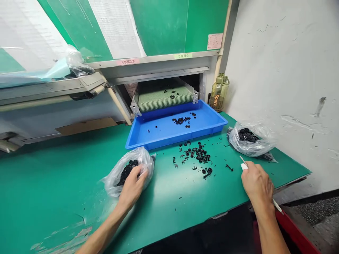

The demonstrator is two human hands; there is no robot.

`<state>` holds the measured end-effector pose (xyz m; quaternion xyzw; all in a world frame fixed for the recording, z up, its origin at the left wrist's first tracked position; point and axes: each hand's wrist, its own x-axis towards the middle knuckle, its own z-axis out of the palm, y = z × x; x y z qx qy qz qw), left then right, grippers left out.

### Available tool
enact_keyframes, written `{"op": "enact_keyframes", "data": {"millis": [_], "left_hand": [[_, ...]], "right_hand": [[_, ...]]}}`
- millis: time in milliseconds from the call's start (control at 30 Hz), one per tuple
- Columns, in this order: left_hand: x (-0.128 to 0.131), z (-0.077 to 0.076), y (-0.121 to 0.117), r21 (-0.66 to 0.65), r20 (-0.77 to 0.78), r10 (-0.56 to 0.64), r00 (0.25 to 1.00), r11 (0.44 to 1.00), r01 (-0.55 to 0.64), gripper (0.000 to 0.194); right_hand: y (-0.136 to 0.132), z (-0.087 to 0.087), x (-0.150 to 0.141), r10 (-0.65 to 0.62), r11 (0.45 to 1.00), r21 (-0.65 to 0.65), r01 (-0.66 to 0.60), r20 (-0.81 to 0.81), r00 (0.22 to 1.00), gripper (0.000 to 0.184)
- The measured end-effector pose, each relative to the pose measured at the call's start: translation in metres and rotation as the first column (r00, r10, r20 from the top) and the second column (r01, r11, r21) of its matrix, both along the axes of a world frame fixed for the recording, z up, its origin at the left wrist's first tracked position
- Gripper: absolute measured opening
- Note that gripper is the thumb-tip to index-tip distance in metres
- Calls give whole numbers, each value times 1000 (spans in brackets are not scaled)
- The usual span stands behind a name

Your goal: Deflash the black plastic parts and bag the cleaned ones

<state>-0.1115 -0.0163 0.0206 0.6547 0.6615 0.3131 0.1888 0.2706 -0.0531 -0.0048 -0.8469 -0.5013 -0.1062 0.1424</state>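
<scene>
My left hand (pixel 134 185) reaches to the right side of the mouth of a clear plastic bag (pixel 112 187) holding small black parts (pixel 128 171). Its fingers are bent and closed; their tips point into the bag, and what they hold is hidden. My right hand (pixel 256 180) is closed around a thin, pen-like tool (pixel 277 206), with a slim metal tip showing ahead of the fingers. Something white (pixel 244 166) covers a fingertip. Between the hands, loose black round plastic parts (pixel 200 153) and small branching scraps (pixel 184 159) are scattered on the green table (pixel 164 218).
A blue tray (pixel 156 144) with some black parts stands below the end of a green conveyor belt (pixel 164 100). Another clear bag (pixel 239 146) of black discs sits at the right. Behind it are a bottle (pixel 219 93) and a white wall (pixel 291 70).
</scene>
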Motion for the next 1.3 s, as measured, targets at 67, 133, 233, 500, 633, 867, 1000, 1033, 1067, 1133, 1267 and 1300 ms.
{"op": "enact_keyframes", "data": {"millis": [67, 133, 233, 500, 633, 867, 1000, 1033, 1067, 1133, 1267, 1300], "left_hand": [[15, 5, 5, -49, 35, 63, 997, 997, -61, 36], [20, 9, -3, -2, 63, 88, 994, 996, -88, 42], [19, 11, -30, 216, 72, 178, 981, 958, -190, 45], [95, 3, 38, 170, -200, -430, 880, 870, 463, 41], [124, -11, 110, 90, -276, -318, 907, 931, 354, 38], [126, -24, 116, 78, -227, -422, 878, 891, 448, 25], [136, -24, 118, 125, -164, -426, 890, 886, 447, 30], [138, -24, 120, 124, -156, -440, 884, 879, 460, 31], [141, -25, 122, 117, -150, -467, 871, 866, 485, 31], [145, -25, 120, 95, -136, -549, 824, 821, 563, 31], [150, -26, 99, 79, -69, -699, 711, 707, 703, 24], [150, -26, 92, 86, -46, -717, 696, 691, 718, 23]], "right_hand": [[6, 0, -8, 31, 999, -18, -31, 9, 999, 23], [7, -2, -22, 96, 995, -20, -96, 7, 995, 21], [6, -8, -40, 223, 975, -18, -223, 4, 975, 20], [4, -14, -37, 302, 948, 125, -294, -44, 952, 25], [5, -15, -34, 299, 947, 153, -284, -90, 950, 24], [5, -14, -34, 280, 956, 126, -266, -121, 952, 25], [4, -13, -34, 280, 958, 97, -270, -106, 954, 25], [4, -13, -34, 279, 958, 95, -270, -102, 955, 25], [4, -14, -33, 281, 957, 96, -272, -99, 955, 25], [4, -16, -33, 288, 954, 111, -277, -93, 953, 24], [1, -18, -41, 293, 954, 78, -290, -26, 956, 24], [1, -17, -45, 299, 953, 55, -298, -1, 954, 25]]}}
